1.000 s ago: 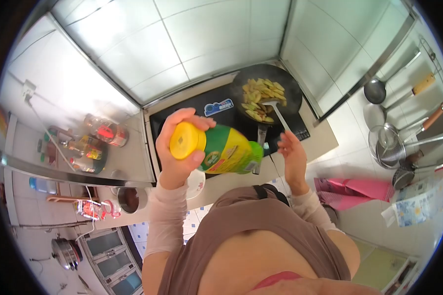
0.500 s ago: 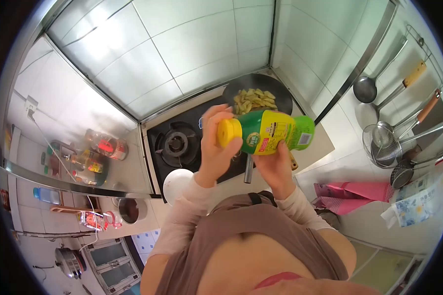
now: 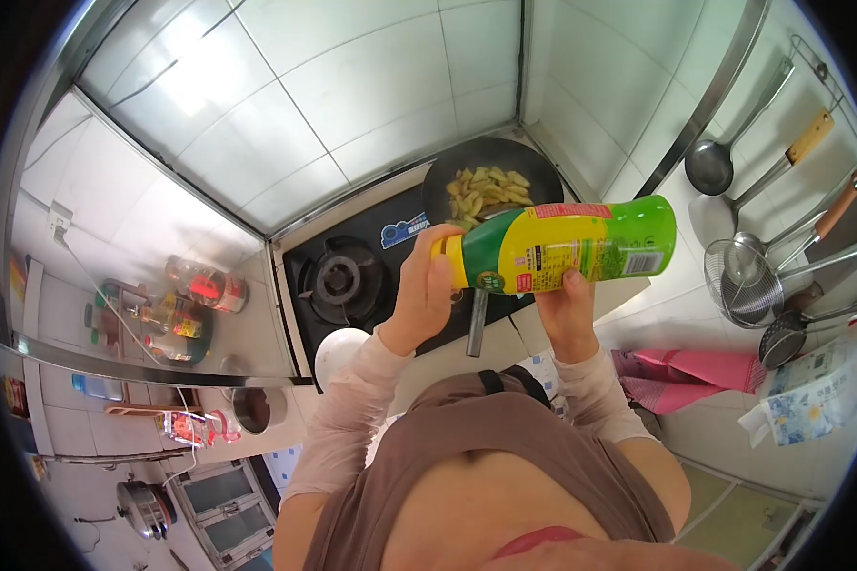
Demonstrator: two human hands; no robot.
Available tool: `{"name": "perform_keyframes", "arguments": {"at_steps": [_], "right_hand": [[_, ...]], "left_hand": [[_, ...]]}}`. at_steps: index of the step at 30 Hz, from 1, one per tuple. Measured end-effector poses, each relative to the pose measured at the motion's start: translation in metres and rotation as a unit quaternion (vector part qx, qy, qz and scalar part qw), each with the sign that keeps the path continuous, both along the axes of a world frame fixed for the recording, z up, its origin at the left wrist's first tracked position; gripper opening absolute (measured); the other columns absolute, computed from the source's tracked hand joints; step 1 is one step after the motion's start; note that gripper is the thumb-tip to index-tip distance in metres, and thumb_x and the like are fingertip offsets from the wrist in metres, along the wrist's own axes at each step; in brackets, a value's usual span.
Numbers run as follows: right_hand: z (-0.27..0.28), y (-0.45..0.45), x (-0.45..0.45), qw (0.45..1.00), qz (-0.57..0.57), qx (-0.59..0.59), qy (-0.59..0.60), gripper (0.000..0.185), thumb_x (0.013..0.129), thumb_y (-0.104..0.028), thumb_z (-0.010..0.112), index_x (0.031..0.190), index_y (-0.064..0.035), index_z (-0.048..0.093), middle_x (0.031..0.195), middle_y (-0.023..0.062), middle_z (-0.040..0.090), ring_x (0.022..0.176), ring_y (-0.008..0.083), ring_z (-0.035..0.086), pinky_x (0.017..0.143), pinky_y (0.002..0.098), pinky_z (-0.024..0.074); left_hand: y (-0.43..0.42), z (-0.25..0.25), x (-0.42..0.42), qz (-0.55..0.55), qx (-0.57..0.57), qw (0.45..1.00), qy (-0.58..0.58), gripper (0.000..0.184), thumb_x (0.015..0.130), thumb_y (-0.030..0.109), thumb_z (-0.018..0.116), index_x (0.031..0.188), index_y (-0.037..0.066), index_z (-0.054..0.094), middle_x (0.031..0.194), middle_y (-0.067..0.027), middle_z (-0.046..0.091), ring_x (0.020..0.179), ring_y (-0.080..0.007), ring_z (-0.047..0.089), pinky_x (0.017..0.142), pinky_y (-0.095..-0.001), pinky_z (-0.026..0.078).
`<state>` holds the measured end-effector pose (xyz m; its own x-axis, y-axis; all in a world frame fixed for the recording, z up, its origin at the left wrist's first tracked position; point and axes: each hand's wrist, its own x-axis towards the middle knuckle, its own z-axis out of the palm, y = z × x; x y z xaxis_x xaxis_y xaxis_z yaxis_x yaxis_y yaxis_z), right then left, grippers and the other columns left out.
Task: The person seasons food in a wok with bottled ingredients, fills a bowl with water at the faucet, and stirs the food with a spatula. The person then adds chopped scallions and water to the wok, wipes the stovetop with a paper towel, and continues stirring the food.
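I hold a green and yellow plastic bottle lying almost level above the front of the stove. My left hand is closed around its yellow cap at the left end. Under the bottle's body, my right hand grips with the thumb pressed on the label. Behind the bottle stands a black wok with yellow-green food pieces in it. A metal handle sticks out below the bottle; its upper part is hidden.
An unused burner sits left of the wok, with a white plate at the counter edge. Several bottles stand behind glass at left. A ladle, strainer and pink cloth hang at right.
The bottle has moved to the right and closer to the camera, its green base now further right. Both hands have moved with it, the left still at the cap.
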<state>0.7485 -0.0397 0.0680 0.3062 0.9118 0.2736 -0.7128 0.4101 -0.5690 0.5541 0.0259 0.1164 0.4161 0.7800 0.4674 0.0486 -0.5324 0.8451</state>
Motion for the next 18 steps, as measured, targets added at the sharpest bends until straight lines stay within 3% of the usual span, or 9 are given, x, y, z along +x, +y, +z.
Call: {"name": "perform_keyframes", "arguments": {"at_steps": [3,6,9,10,11,12,13,15,18], "right_hand": [[0.008,0.004,0.006,0.998,-0.010,0.045,-0.037,0.058,0.088,-0.018,0.063,0.140,-0.0117,0.039,0.136,0.0067,0.051,0.125,0.0245,0.050,0.104,0.0448,0.0416],[0.030,0.016,0.013,0.997,-0.055,0.055,0.027,0.063,0.081,0.000,0.055,0.140,-0.0096,0.035,0.131,0.0084,0.050,0.123,0.0261,0.050,0.104,0.0433,0.0424],[0.039,0.037,0.035,0.994,-0.084,0.072,0.023,0.060,0.079,0.002,0.055,0.136,-0.0069,0.040,0.131,0.0093,0.050,0.123,0.0238,0.049,0.102,0.0401,0.0428],[0.045,0.045,0.044,0.990,-0.111,0.068,-0.047,0.058,0.079,0.002,0.058,0.134,-0.0059,0.043,0.128,0.0094,0.053,0.119,0.0226,0.052,0.099,0.0383,0.0441],[0.053,0.053,0.054,0.982,-0.137,0.062,-0.116,0.056,0.079,0.002,0.060,0.132,-0.0048,0.045,0.125,0.0095,0.055,0.115,0.0214,0.054,0.097,0.0366,0.0454],[0.062,0.060,0.064,0.967,-0.163,0.056,-0.186,0.054,0.079,0.002,0.062,0.130,-0.0038,0.047,0.122,0.0096,0.058,0.112,0.0202,0.056,0.094,0.0348,0.0467],[0.075,0.063,0.074,0.935,-0.183,0.045,-0.300,0.053,0.078,0.001,0.066,0.128,-0.0027,0.049,0.118,0.0094,0.060,0.107,0.0193,0.058,0.091,0.0336,0.0478],[0.103,0.070,0.090,0.833,-0.214,0.022,-0.510,0.052,0.075,-0.002,0.072,0.123,-0.0005,0.052,0.109,0.0089,0.065,0.097,0.0174,0.062,0.084,0.0311,0.0501],[0.132,0.090,0.085,0.800,-0.183,0.022,-0.570,0.044,0.074,-0.010,0.077,0.113,0.0016,0.060,0.099,0.0083,0.069,0.089,0.0194,0.065,0.080,0.0335,0.0529]], "left_hand": [[0.004,-0.009,0.015,-0.101,-0.259,0.913,-0.298,0.040,0.101,0.032,0.036,0.124,0.002,0.048,0.109,-0.0122,0.060,0.080,-0.0187,0.061,0.067,-0.0278,0.050],[0.011,-0.010,0.024,-0.160,-0.470,0.756,-0.425,0.039,0.099,0.024,0.044,0.132,0.003,0.042,0.124,-0.0158,0.055,0.103,-0.0300,0.061,0.092,-0.0383,0.050],[0.020,-0.029,0.029,-0.338,-0.535,0.739,-0.231,0.038,0.098,0.022,0.047,0.132,0.005,0.043,0.132,-0.0157,0.050,0.114,-0.0308,0.056,0.101,-0.0404,0.045],[0.025,-0.028,0.028,-0.352,-0.513,0.775,-0.114,0.040,0.095,0.016,0.051,0.132,0.003,0.043,0.135,-0.0182,0.048,0.120,-0.0307,0.051,0.101,-0.0406,0.044],[0.038,-0.032,0.027,-0.244,-0.306,0.920,0.007,0.043,0.094,0.015,0.054,0.133,0.002,0.042,0.136,-0.0189,0.047,0.122,-0.0310,0.050,0.101,-0.0403,0.043],[0.059,-0.040,0.028,-0.116,-0.072,0.983,0.126,0.047,0.092,0.014,0.057,0.135,0.001,0.041,0.136,-0.0196,0.047,0.124,-0.0312,0.048,0.102,-0.0399,0.042],[0.078,-0.044,0.029,0.024,0.167,0.958,0.232,0.051,0.090,0.013,0.060,0.136,0.001,0.040,0.136,-0.0203,0.046,0.126,-0.0315,0.046,0.103,-0.0396,0.041],[0.101,0.004,0.036,0.054,-0.027,0.996,0.062,0.062,0.085,0.014,0.068,0.138,0.000,0.038,0.135,-0.0203,0.047,0.125,-0.0315,0.046,0.104,-0.0387,0.038],[0.124,0.058,0.067,-0.068,0.124,0.987,0.082,0.067,0.079,0.017,0.075,0.135,0.002,0.041,0.129,-0.0157,0.052,0.122,-0.0250,0.049,0.103,-0.0357,0.037]]}}
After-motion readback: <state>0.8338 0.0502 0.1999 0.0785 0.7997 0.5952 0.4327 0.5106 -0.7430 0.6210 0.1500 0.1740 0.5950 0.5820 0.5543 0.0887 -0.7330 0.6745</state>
